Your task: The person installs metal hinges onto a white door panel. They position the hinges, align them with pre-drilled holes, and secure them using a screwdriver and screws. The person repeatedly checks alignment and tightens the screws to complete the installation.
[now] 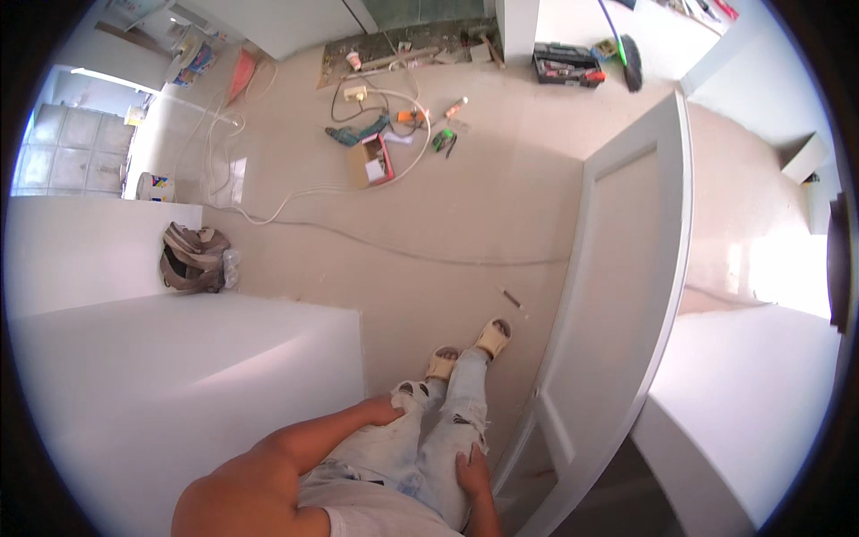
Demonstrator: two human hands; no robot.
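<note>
My left hand (383, 410) rests on the left leg of the light, ripped jeans (445, 438), near the knee. It lies against the cloth with no object seen in it; its fingertips are partly hidden. On the right thigh lies my right hand (472, 472), its thumb apart from the fingers and nothing visible in it. Past the knees, both feet wear cream slides (493, 337). A small dark strip (512, 299) lies on the floor just beyond them.
A white panelled door (617, 259) stands close on the right; a low white wall (206, 376) is at left. Ahead are a backpack (192, 257), a drill (358, 132), an open cardboard box (366, 165), cables (295, 192), a toolbox (567, 66) and a broom (631, 67).
</note>
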